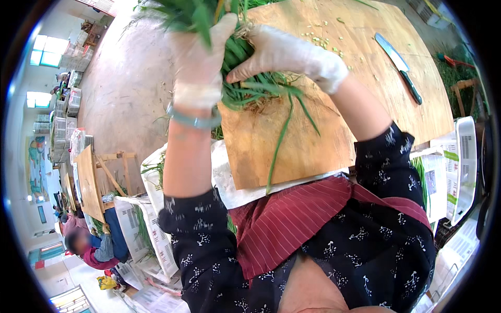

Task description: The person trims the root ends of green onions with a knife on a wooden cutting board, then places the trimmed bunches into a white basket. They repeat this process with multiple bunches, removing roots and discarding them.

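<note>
My left hand (199, 58), in a pale glove with a bracelet at the wrist, grips a bunch of long green leafy stalks (238, 51) at the upper middle of the view. On the bunch's right side lies my gloved right hand (282, 53), its thumb and fingers around the stalks. Beneath them, more green stalks with brownish roots (270, 98) rest at the edge of a wooden board (289, 144). To the right on the board lies a kitchen knife (399, 66) with a dark handle, away from both hands. Small pale-green cut bits (321, 41) are scattered near the board's top.
White plastic crates (160, 234) holding greens stand at lower left, and more crates (464, 168) at right. Another person (94, 246) works at a wooden table (89, 180) at far left. Greens and a red-handled thing lie beyond the board at upper right.
</note>
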`<action>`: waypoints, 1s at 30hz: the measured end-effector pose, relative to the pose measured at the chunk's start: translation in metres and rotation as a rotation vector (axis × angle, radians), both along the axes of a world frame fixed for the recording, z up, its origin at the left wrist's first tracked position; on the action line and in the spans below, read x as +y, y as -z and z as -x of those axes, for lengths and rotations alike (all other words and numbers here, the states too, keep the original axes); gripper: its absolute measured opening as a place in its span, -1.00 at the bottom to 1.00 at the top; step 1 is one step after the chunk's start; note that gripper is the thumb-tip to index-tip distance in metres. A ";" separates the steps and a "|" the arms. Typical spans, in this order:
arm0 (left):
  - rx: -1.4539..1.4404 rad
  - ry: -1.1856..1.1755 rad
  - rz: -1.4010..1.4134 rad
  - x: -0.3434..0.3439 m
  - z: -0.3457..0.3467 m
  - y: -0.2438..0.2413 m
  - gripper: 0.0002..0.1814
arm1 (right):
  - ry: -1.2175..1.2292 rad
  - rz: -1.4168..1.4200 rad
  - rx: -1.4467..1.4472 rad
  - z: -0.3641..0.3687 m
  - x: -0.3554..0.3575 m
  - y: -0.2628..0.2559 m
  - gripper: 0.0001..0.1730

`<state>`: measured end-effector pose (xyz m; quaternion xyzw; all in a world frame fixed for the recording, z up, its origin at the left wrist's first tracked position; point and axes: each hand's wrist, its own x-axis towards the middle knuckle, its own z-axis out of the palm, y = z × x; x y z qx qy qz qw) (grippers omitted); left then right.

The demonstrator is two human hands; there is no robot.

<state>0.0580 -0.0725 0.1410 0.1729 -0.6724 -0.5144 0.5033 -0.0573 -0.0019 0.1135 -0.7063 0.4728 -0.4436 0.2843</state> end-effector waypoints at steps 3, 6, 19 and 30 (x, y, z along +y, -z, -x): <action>-0.082 0.109 -0.229 -0.002 -0.001 -0.010 -0.62 | 0.124 -0.101 -0.159 0.004 -0.012 0.018 -0.34; -0.092 0.310 -0.211 0.004 0.000 -0.018 -0.63 | 0.171 -0.109 0.170 0.010 -0.015 0.005 -0.49; 0.020 0.035 -0.153 -0.033 0.012 -0.007 -0.75 | 0.105 -0.137 -0.118 0.014 -0.026 0.149 -0.23; -0.078 0.016 -0.265 -0.028 -0.027 -0.030 -0.71 | 0.344 -0.222 0.174 0.047 0.026 0.131 -0.01</action>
